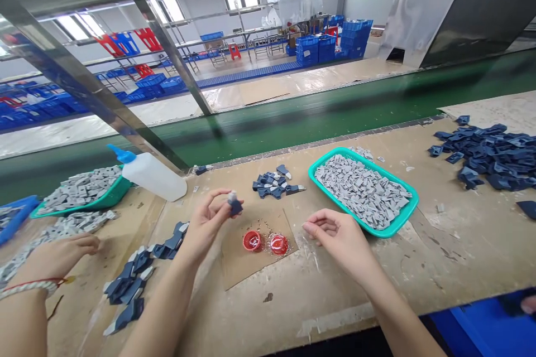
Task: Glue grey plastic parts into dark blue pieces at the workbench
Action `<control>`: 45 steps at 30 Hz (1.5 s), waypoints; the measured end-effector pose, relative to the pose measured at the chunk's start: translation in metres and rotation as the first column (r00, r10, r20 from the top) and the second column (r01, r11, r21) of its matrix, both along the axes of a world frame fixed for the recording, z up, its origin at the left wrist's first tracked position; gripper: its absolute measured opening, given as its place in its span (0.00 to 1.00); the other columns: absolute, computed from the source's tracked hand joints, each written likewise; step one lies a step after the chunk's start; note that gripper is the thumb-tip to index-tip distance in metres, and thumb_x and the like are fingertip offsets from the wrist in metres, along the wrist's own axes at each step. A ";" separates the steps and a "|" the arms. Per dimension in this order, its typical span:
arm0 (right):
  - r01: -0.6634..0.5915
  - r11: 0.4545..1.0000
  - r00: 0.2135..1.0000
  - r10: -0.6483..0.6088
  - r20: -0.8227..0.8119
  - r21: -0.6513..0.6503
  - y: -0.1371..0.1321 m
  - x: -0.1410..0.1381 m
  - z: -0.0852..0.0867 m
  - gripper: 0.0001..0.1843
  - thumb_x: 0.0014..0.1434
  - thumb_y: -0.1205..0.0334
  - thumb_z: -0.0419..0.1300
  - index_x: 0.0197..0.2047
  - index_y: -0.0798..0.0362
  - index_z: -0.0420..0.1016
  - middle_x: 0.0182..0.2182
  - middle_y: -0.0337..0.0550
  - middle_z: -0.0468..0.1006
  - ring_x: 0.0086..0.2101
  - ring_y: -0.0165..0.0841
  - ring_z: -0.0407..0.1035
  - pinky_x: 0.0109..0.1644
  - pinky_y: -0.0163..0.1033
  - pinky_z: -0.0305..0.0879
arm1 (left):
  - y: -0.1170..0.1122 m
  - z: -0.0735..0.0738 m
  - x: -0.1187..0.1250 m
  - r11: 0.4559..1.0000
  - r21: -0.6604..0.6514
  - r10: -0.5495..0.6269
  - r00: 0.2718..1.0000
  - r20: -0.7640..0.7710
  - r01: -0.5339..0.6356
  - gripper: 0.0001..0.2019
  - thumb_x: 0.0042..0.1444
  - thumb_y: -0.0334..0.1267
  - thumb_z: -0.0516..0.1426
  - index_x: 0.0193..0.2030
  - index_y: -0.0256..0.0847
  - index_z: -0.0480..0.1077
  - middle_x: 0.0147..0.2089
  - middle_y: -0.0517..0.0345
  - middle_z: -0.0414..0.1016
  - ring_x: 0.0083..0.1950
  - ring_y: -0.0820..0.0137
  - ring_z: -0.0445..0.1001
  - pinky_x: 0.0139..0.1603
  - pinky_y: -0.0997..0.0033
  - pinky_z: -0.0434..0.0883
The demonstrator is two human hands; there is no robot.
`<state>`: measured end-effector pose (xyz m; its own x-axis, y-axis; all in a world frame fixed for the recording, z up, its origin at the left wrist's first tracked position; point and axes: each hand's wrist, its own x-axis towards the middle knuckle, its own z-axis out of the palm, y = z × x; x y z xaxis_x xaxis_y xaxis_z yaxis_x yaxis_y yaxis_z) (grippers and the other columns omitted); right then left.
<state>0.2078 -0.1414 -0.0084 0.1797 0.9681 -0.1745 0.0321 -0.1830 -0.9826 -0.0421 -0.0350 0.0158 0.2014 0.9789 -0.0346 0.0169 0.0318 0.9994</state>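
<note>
My left hand [205, 223] is raised above the bench, pinching a small dark blue piece with a grey tip [235, 206] between thumb and fingertips. My right hand [337, 237] hovers with curled fingers beside a teal plastic basket [360, 163] full of small grey pieces, and nothing shows in it. Between my hands, two small red caps [252, 240] lie on a cardboard sheet [259, 268]. A loose heap of blue pieces [272, 184] lies beyond them, and another [134, 279] lies below my left hand.
A co-worker's hand [62, 254] with a red cord bracelet rests at the left, near a tilted teal basket [104, 192] and a white squeeze bottle [154, 175]. A large blue pile [489, 156] lies at the right. A green conveyor belt [268, 128] runs behind the bench.
</note>
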 end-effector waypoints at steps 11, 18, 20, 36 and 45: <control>-0.094 0.988 0.973 0.065 -0.223 -0.125 0.004 -0.036 -0.014 0.17 0.48 0.51 0.66 0.33 0.58 0.75 0.26 0.49 0.80 0.27 0.35 0.75 0.24 0.31 0.65 | -0.092 0.003 -0.001 0.819 -0.487 0.515 0.764 0.389 -0.304 0.09 0.54 0.34 0.59 0.42 0.37 0.75 0.46 0.47 0.77 0.38 0.71 0.78 0.39 0.81 0.76; -0.091 0.984 0.985 0.066 -0.162 -0.154 0.004 -0.044 -0.022 0.16 0.47 0.53 0.67 0.28 0.58 0.72 0.24 0.48 0.80 0.19 0.27 0.68 0.20 0.29 0.58 | -0.104 -0.010 -0.006 0.849 -0.339 0.506 0.808 0.301 -0.405 0.16 0.43 0.35 0.67 0.42 0.38 0.75 0.46 0.52 0.77 0.40 0.72 0.77 0.42 0.82 0.75; -0.099 0.982 0.984 0.073 -0.161 -0.159 0.004 -0.046 -0.021 0.15 0.47 0.53 0.67 0.27 0.58 0.72 0.23 0.47 0.79 0.19 0.26 0.67 0.21 0.29 0.58 | -0.106 -0.012 -0.007 0.857 -0.287 0.501 0.820 0.277 -0.427 0.16 0.43 0.36 0.67 0.41 0.40 0.75 0.45 0.55 0.77 0.44 0.71 0.76 0.45 0.79 0.74; -0.206 0.973 0.928 0.162 -0.336 -0.099 -0.005 -0.036 0.004 0.16 0.50 0.52 0.66 0.30 0.57 0.72 0.22 0.41 0.77 0.19 0.22 0.61 0.20 0.26 0.52 | -0.118 -0.022 0.036 0.880 -0.184 0.465 0.871 0.157 -0.437 0.15 0.36 0.34 0.69 0.34 0.39 0.77 0.36 0.54 0.81 0.40 0.65 0.79 0.44 0.73 0.76; -0.269 0.959 0.899 0.218 -0.380 -0.087 -0.017 -0.035 0.019 0.16 0.51 0.52 0.67 0.29 0.57 0.70 0.22 0.40 0.77 0.19 0.21 0.60 0.19 0.26 0.50 | -0.118 -0.010 0.062 0.938 -0.128 0.341 0.924 0.173 -0.322 0.13 0.37 0.30 0.68 0.34 0.41 0.79 0.35 0.53 0.82 0.40 0.62 0.80 0.40 0.71 0.78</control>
<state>0.1727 -0.1582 0.0106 -0.1588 0.9365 -0.3127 -0.2612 -0.3453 -0.9014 0.0200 -0.1530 0.0055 -0.1224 0.9847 -0.1238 -0.2000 0.0978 0.9749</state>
